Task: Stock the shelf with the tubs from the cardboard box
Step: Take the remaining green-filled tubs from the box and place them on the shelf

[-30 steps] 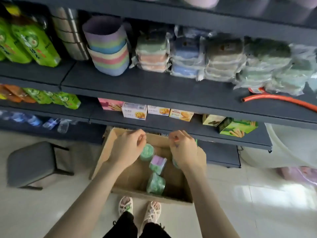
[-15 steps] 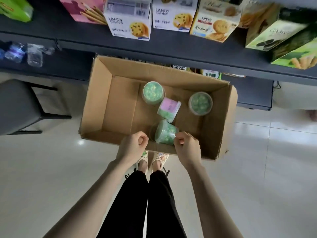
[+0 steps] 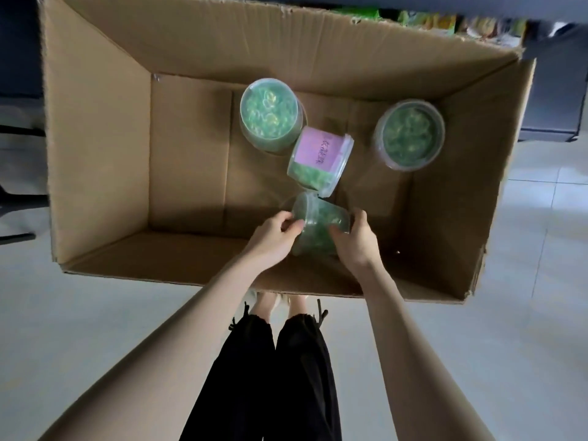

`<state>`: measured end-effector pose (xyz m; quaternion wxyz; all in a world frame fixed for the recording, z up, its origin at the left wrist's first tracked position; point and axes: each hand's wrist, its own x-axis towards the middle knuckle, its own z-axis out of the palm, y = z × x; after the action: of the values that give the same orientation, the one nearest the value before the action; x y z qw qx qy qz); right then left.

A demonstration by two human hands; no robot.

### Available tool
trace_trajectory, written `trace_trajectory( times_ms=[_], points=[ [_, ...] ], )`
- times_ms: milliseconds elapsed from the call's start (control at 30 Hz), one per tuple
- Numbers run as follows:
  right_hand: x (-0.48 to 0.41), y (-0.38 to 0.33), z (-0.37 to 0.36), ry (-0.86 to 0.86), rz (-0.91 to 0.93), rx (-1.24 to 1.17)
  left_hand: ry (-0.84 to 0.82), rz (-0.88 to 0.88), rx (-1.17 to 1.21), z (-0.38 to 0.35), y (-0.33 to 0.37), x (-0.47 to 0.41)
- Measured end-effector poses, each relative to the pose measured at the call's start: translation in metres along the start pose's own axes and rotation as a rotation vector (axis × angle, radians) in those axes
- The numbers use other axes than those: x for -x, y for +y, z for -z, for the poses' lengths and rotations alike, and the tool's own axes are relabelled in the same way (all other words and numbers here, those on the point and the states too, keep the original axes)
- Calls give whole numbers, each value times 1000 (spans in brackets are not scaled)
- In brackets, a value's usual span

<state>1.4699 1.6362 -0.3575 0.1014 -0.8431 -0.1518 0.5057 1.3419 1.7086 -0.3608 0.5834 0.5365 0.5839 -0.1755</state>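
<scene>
Reaching into the cardboard box (image 3: 105,154), head view, single entry: left hand (image 3: 273,240) and right hand (image 3: 356,243), fingers curled on opposite sides of one clear tub (image 3: 315,227) of green contents, which lies on its side near the box's near wall. Item two: pink-labelled tub (image 3: 318,157), tilted, touching the held one. Items three and four: upright tubs, one to the left (image 3: 270,113), one to the right (image 3: 410,135), well apart. Handling note, as judgement: squeeze lightly on the thin walls, turn it upright, and lift straight so the leaning neighbour does not roll.
</scene>
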Motion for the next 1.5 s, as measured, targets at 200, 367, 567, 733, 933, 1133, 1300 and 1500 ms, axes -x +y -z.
trace_trajectory(
  times_ms=[200, 367, 567, 733, 933, 1133, 1300, 1500],
  points=[
    [0, -7, -11, -18, -49, -329, 73, 84, 213, 4, 3, 6],
    [13, -22, -20, -69, -39, -616, 213, -94, 476, 38, -6, 22],
    [23, -56, -10, -358, -74, -959, 120, -91, 786, 66, -2, 28],
    [22, -68, -4, -137, 180, -889, 2, 99, 1118, 57, 34, 22],
    [22, -59, 6, -94, 386, -745, -1, 120, 1174, 51, 71, 10],
    [-8, -48, 29, 201, 32, -828, 91, -6, 971, 46, 82, 0],
    [-51, -47, 42, 229, -225, -943, 93, -101, 882, 42, 83, -14],
    [-80, -46, 50, 336, -282, -1158, 155, -134, 843, 41, 76, -22]
  ],
)
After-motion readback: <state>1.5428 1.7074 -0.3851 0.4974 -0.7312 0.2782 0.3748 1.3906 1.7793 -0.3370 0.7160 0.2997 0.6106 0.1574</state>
